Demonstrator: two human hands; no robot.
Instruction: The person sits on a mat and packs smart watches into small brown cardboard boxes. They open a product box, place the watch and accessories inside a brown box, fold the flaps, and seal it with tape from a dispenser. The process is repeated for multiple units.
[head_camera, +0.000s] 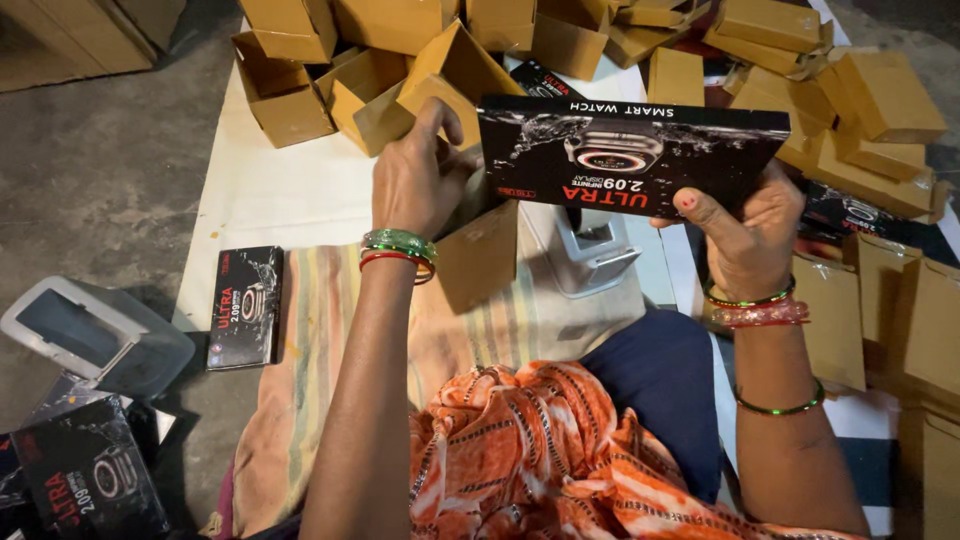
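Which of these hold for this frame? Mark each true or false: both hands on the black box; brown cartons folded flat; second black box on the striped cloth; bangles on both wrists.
1. Both hands hold the long black box. True: left hand and right hand grip its ends.
2. The brown cartons are all folded flat. False: several stand open.
3. A smaller black box lies at the striped cloth. True.
4. Only one wrist wears bangles. False: both do.

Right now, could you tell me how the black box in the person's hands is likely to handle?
The black box probably stays stiff: its edges look straight though only the right hand and left hand grip it. Its glossy printed face may be slippery. Being flat-sided, it should not roll.
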